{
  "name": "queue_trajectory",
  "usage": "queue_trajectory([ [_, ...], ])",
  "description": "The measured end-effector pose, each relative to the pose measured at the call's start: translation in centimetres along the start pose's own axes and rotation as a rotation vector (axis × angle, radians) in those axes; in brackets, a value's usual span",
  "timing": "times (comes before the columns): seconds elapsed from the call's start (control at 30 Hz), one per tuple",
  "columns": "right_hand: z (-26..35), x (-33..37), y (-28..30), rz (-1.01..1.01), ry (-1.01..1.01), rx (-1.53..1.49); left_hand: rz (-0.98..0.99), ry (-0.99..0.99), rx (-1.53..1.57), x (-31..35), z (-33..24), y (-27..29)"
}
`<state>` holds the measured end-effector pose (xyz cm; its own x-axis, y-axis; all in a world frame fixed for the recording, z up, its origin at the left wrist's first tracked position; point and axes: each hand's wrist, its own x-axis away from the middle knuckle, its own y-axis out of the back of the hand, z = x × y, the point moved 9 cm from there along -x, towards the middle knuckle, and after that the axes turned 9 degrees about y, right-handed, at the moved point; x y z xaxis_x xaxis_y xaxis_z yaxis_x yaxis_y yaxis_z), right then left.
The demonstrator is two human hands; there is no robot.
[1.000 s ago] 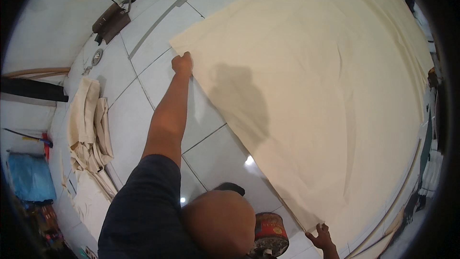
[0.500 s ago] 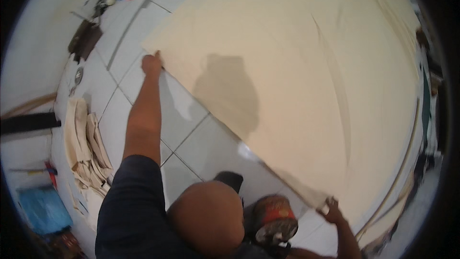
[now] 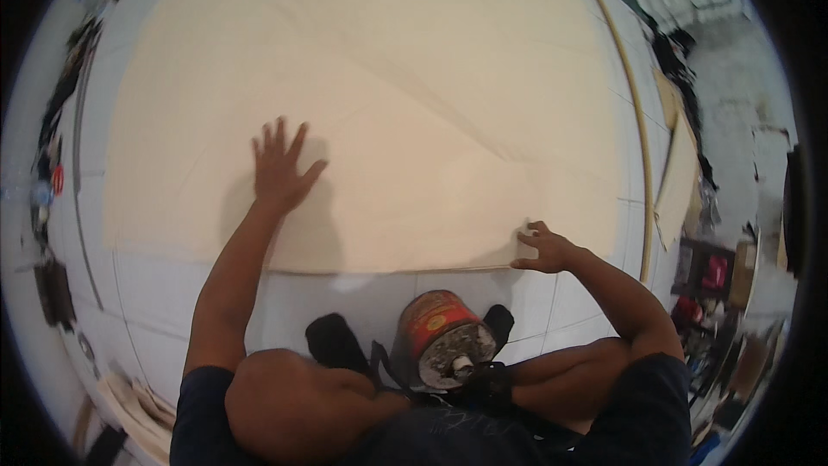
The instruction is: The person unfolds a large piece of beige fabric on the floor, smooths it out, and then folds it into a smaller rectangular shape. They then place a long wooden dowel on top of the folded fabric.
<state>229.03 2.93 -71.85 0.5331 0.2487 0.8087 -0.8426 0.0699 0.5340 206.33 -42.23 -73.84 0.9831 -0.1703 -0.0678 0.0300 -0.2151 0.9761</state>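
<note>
A large sheet of cream cloth (image 3: 414,60) lies spread over the white tiled floor, a few creases running across it. My left hand (image 3: 282,168) is open on or just over the cloth, fingers spread, casting a shadow beside it. At the near right part of the cloth's front edge is my right hand (image 3: 545,248), its fingers bent and apart, with the thumb by the edge. No cloth shows gripped between them. Between my feet, close to the near edge, stands a worn cylinder (image 3: 442,336) with a red band and a pale knob on its end.
A long thin tan pole (image 3: 634,103) lies right of the cloth. Beyond it are folded cream cloth (image 3: 677,177) and cluttered boxes (image 3: 714,272). Along the left wall lie a long grey strip (image 3: 79,138) and a dark brown object (image 3: 54,293); more bundled cloth (image 3: 134,410) sits lower left.
My view has turned, so the cloth's near edge now runs level before me. My left hand has left the edge corner and spread out over the cloth. My right hand's fingers have come apart.
</note>
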Motion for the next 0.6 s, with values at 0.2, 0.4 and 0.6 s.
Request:
queue_trajectory([
  [0.2,-1.4,0.5,1.5,-0.169,0.002,-0.118,0.071,0.002,-0.061,0.3,-0.4,-0.2],
  [0.4,-1.9,-0.7,4.9,-0.179,0.157,0.039,0.44,0.088,-0.201,-1.5,-2.3,-1.4],
  [0.6,-1.4,-4.3,8.7,-0.865,0.311,0.264,0.577,0.062,-0.183,-3.8,-0.9,-1.6],
])
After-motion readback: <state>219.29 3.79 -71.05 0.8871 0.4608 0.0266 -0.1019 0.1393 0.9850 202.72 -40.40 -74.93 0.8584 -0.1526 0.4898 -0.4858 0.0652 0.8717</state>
